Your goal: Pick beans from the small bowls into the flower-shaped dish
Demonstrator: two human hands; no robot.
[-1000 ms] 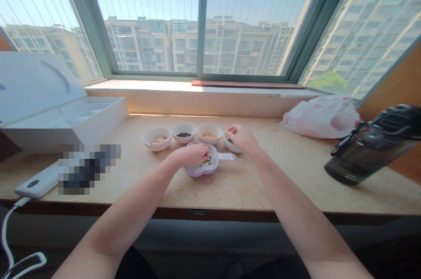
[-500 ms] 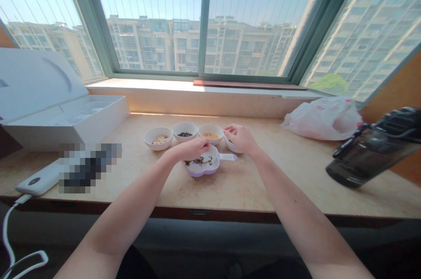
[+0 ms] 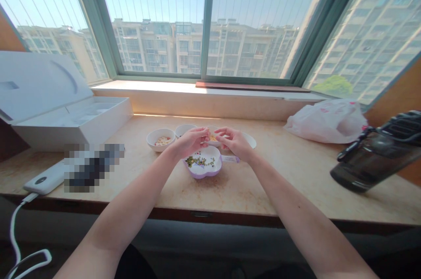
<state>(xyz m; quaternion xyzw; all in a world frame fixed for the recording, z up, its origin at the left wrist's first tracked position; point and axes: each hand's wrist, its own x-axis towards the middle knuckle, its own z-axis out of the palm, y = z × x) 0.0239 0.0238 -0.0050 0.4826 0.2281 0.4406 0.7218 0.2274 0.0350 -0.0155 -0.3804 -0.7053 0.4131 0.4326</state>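
My left hand [image 3: 194, 142] hovers over the back of a white dish with a purple rim and handle [image 3: 204, 175]; its fingers are curled closed, and anything in them is too small to name. Facing it, my right hand [image 3: 234, 142] has its thumb and fingers drawn together, their contents hidden. Small green beans [image 3: 196, 162] and a few dark ones lie in the dish. Behind it stand a bowl of pale pieces [image 3: 161, 140], a bowl of dark beans [image 3: 184, 130] mostly covered by my left hand, a bowl of yellow kernels [image 3: 213, 137], and a white bowl [image 3: 249, 139] partly behind my right hand.
An open white box [image 3: 79, 114] is at the left, with a power bank [image 3: 46, 179] and its white cable in front. At the right are a plastic bag [image 3: 325, 122] and a tilted dark bottle [image 3: 358, 169]. The window sill [image 3: 164, 86] borders the back.
My right hand has moved left from the rightmost bowl to beside my left hand. My left hand has lifted and turned slightly, uncovering more beans in the dish. The view shifted slightly.
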